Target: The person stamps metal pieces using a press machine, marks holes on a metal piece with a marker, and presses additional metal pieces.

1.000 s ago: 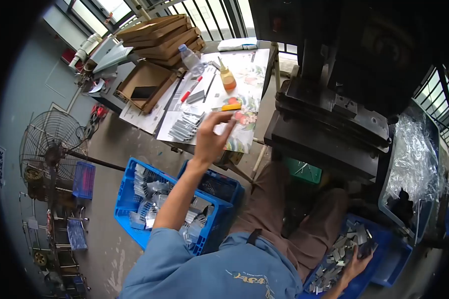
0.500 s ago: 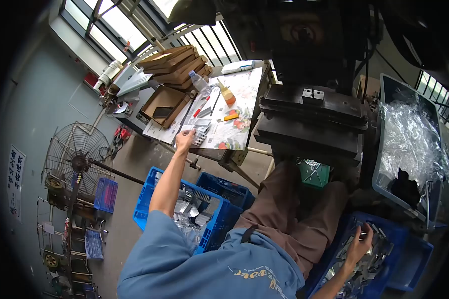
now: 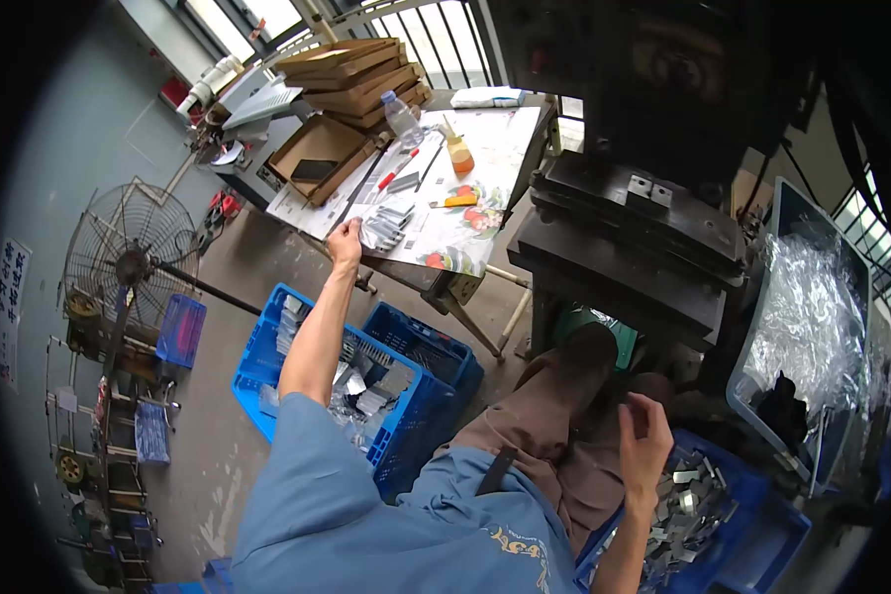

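My left hand (image 3: 345, 244) is at the table's near-left edge, its fingers pressed together beside a pile of grey metal pieces (image 3: 386, 228). What those fingers hold, if anything, is too small to tell. Above my thigh, my right hand (image 3: 645, 436) is raised with its fingers curled; whether something sits between the fingertips cannot be made out. Below and to the right of it is a blue bin (image 3: 752, 525) with many small metal parts (image 3: 685, 500). A yellow cutter (image 3: 459, 200), a red marker (image 3: 387, 181) and a bottle of orange liquid (image 3: 459, 155) are on the table.
A dark press (image 3: 629, 252) stands in front at the right. Beside it is a large bin of clear plastic wrap (image 3: 802, 307). Blue crates (image 3: 413, 396) of metal parts sit below the table (image 3: 441, 254). Stacked cardboard trays (image 3: 351, 79) and a fan (image 3: 132, 267) are at the left.
My right hand has risen from the blue bin of parts and moved left over my thigh. My left hand, above the table a second ago, has come down to its near-left edge. The view has shifted.
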Demonstrator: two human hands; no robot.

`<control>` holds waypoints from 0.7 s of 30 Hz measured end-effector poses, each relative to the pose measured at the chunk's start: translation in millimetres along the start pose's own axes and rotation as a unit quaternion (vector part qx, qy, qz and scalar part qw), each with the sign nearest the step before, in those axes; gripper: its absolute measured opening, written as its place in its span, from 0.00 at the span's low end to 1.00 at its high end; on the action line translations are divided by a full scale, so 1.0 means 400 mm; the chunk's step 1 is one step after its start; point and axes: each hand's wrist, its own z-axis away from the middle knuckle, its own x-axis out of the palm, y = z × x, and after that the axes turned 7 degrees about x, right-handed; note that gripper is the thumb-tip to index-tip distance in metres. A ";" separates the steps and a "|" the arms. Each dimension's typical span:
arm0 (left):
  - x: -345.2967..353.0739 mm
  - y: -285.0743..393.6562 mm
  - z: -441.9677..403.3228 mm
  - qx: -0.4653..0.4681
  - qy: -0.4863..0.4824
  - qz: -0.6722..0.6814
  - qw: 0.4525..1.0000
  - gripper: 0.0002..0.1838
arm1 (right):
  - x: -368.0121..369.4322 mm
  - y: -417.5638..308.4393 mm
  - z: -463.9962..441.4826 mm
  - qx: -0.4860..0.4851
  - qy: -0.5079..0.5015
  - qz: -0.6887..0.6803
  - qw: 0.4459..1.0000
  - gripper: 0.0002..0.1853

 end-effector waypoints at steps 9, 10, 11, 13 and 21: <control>0.020 -0.008 0.024 0.000 0.029 0.136 0.990 0.17 | 0.417 -0.295 -0.182 -0.170 -0.210 0.006 0.963 0.14; 0.022 -0.019 0.027 0.004 0.023 0.166 0.986 0.18 | 0.481 -0.327 -0.209 -0.193 -0.225 0.019 0.955 0.15; 0.017 0.000 0.035 0.016 0.023 0.195 0.980 0.18 | 0.563 -0.344 -0.240 -0.231 -0.218 0.039 0.947 0.19; 0.006 0.035 0.043 -0.013 0.015 0.221 0.975 0.15 | 0.715 -0.376 -0.285 -0.293 -0.204 0.069 0.931 0.28; 0.027 0.025 0.046 -0.030 0.036 0.266 0.963 0.13 | 1.032 -0.439 -0.376 -0.366 -0.213 0.122 0.898 0.36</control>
